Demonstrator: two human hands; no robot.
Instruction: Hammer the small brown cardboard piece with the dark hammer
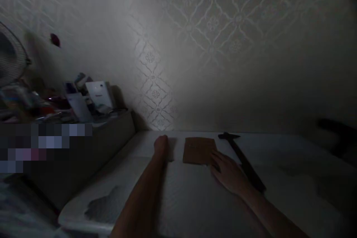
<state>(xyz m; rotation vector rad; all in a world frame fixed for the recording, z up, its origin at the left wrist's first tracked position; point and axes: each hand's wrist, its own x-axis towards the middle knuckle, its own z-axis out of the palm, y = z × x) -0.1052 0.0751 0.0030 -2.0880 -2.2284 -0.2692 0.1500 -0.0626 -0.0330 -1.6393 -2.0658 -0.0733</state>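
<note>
A flat brown board (199,150) is lying on the white table (279,178), near the far wall. It looks thin, stiff and light, so holding it by its edges would probably work best. The right hand (228,173) is sitting at the board's 4 o'clock corner, fingers spread open and touching it. The left hand (161,145) is resting at the board's 9 o'clock, just beside it, curled into a loose fist and holding nothing. A long dark tool (242,160) is lying at 3 o'clock.
</note>
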